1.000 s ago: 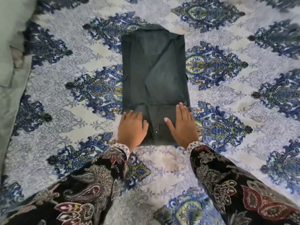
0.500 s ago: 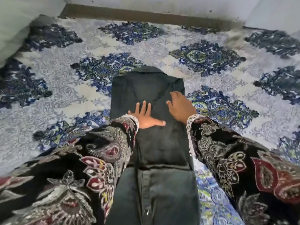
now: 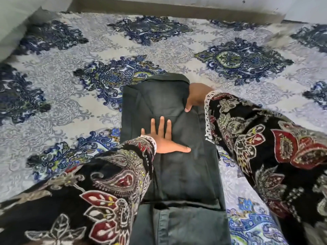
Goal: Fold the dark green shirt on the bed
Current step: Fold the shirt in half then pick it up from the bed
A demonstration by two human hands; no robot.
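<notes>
Bed: fills the frame, covered by a grey spread with dark blue medallions; it serves as the flat surface for the folding.
Wall: pale strip along the top edge, with a dark band where it meets the bed.
Shirt: dark green, lying in a long narrow strip from centre frame down to the bottom edge; sides look already turned in. A crosswise edge shows low in the frame, with a buttoned strip below it. Judged part-folded, with the lengthwise fold outstanding.
Sleeves: black with red and grey floral print and white lace cuffs; they enter from lower left and lower right.
Left hand: flat on the middle of the shirt, fingers straight and spread, thumb stretched to the right. It grasps nothing; judged to be pinning the cloth or marking a fold line.
Right hand: at the upper right edge of the shirt near its far end, thumb on top of the cloth. Fingers are hidden behind the edge, so whether it grips the cloth cannot be told; the placement suggests readiness to lift that end over.
</notes>
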